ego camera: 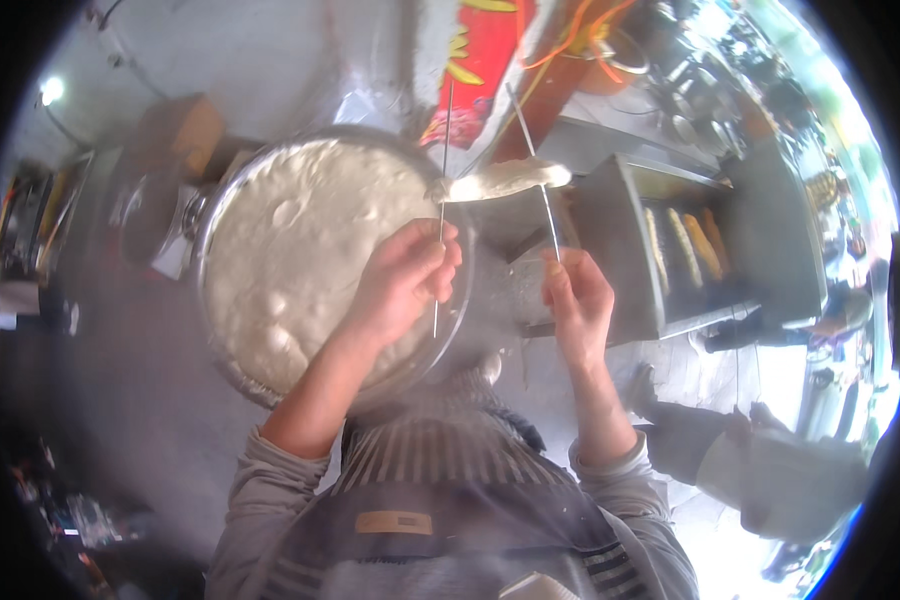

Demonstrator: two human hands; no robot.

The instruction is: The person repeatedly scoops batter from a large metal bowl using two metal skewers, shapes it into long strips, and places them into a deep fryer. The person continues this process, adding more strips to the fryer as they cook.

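My left hand (412, 274) grips a thin metal rod (448, 127) above the right part of a large round metal basin (461, 300) full of pale, wet dough (292, 225). Right of the basin, my right hand (579, 289) is closed round a second thin metal rod (526, 127). A strip of soft dough (502, 180) stretches across both rods, its left end by the left rod and its right end just past the right one. Both rods point away from me.
At the right stands a rectangular metal fryer (649, 262) with several long dough sticks (696, 244), some pale, some golden. A cardboard box (187, 135) lies beyond the basin at the left. Another person's legs (675, 420) show at the lower right.
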